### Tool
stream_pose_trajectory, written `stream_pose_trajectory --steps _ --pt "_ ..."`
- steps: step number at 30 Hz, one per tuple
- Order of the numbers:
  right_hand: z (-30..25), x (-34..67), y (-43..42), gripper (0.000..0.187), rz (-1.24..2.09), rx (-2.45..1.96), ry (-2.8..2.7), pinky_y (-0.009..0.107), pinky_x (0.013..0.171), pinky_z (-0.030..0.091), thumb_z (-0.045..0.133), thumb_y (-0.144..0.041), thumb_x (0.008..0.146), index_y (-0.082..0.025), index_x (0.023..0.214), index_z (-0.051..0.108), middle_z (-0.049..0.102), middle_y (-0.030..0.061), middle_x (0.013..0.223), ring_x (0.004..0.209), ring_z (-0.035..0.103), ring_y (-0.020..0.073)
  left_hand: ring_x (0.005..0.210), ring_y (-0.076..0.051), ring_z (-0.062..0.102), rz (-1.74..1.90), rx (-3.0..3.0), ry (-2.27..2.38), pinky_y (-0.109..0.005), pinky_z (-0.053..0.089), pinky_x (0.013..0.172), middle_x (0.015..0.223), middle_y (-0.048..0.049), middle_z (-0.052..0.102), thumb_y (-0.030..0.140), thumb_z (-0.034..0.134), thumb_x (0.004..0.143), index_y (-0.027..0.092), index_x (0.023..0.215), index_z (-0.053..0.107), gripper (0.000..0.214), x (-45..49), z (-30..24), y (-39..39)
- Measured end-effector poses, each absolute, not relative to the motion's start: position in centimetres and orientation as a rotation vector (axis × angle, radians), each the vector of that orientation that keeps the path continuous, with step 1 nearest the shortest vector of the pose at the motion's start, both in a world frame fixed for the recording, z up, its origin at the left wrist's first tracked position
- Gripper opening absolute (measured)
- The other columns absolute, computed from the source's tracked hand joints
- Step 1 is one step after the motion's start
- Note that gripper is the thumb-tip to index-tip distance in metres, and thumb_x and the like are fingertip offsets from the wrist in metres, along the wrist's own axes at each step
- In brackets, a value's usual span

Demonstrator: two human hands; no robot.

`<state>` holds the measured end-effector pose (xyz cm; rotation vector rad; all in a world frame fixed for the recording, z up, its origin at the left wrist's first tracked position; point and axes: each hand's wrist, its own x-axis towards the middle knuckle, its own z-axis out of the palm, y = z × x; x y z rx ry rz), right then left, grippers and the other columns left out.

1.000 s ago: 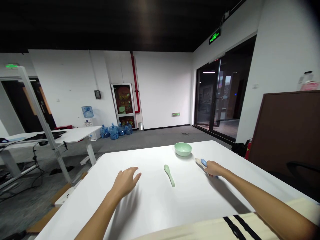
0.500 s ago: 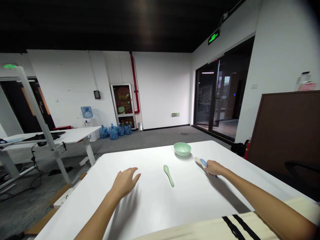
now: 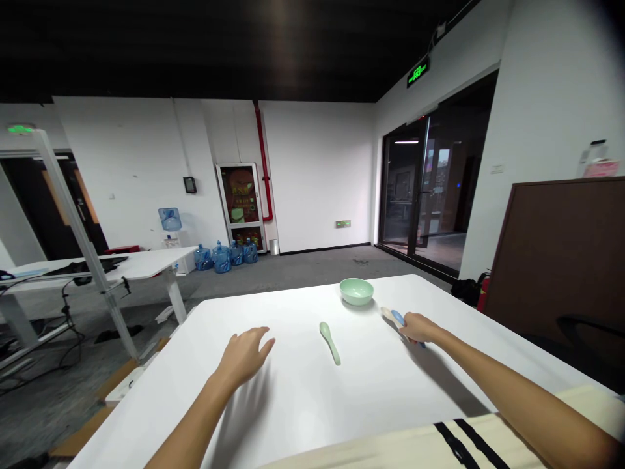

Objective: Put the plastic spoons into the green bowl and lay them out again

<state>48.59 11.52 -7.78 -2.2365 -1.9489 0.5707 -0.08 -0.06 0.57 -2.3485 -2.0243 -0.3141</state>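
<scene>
Near the right side of the white table point(image 3: 303, 384), my right hand point(image 3: 418, 327) is closed around a blue spoon point(image 3: 397, 317), whose bowl end sticks out past the fingers and whose handle tip shows beneath the hand. Right beside it is a beige spoon point(image 3: 387, 314), its handle partly hidden by my fingers; whether I grip it too is unclear. My left hand point(image 3: 245, 355) hovers over the left part of the table, fingers apart and holding nothing. Between both hands a light green spoon point(image 3: 329, 342) lies flat. A green bowl point(image 3: 356, 296) stands upright near the far edge.
Another white desk point(image 3: 146, 264) with cables and a metal post point(image 3: 73, 215) stands to the left. Blue water bottles point(image 3: 221, 258) sit on the floor by the far wall. At the right is a brown partition point(image 3: 561, 260).
</scene>
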Motion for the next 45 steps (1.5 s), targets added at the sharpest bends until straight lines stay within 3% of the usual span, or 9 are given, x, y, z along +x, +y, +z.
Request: stream_pose_trajectory --steps 18,27,45 --pt "-7.5 48.2 10.9 0.017 0.584 -2.294 -1.969 0.026 0.060 0.043 0.057 -0.029 0.075 -0.016 0.064 0.058 0.066 0.0076 0.063 0.060 0.063 0.0166 0.123 -0.026 0.057 -0.332 -2.345 -2.013 -0.043 0.041 0.101 0.136 -0.0073 0.061 0.049 0.033 0.095 0.023 0.131 0.057 0.051 -0.3 0.2 0.3" --pt "-6.7 47.2 10.0 0.008 0.571 -2.353 -1.967 0.029 0.062 0.044 0.057 -0.024 0.074 -0.017 0.071 0.057 0.068 0.0098 0.069 0.064 0.066 0.0210 0.123 -0.026 0.057 -0.323 -2.347 -2.034 -0.043 0.040 0.103 0.136 -0.0080 0.060 0.048 0.032 0.094 0.023 0.132 0.057 0.052 0.0 0.6 0.0" --pt "-7.3 47.5 10.3 0.017 0.443 -2.371 -1.997 0.030 0.061 0.043 0.060 -0.031 0.074 -0.017 0.085 0.059 0.069 0.0112 0.084 0.074 0.067 0.0239 0.122 -0.026 0.057 -0.319 -2.350 -2.023 -0.042 0.041 0.102 0.136 -0.0078 0.061 0.049 0.032 0.094 0.023 0.131 0.058 0.052 -0.2 0.5 0.1"
